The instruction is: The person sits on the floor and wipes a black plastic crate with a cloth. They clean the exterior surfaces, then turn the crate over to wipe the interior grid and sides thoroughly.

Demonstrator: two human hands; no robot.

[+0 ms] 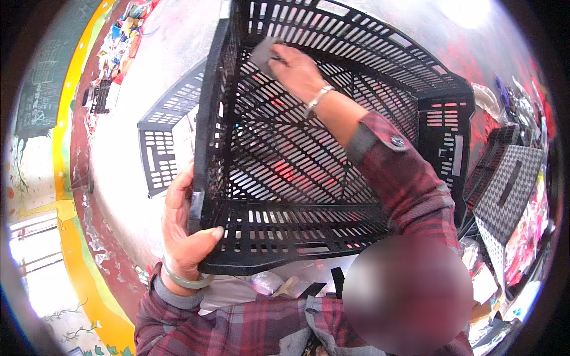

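Note:
A large black slotted plastic crate [212,118] is tilted in front of me, its open side facing me. My left hand [185,234] grips the crate's near left corner, thumb over the rim and fingers along the outer wall. Inside the crate, my right hand [297,72] is closed on a grey cloth [262,58], pressed against the slats near the far left corner. The cloth is bunched and partly covered by the fingers. Each wrist wears a bangle, and plaid sleeves cover both forearms.
Another black slotted crate [159,151] stands beyond the left wall of mine. On the right are a houndstooth-patterned box [507,190] and a heap of plastic bags and clutter [531,237]. A litter pile [122,44] lies by the painted wall at far left.

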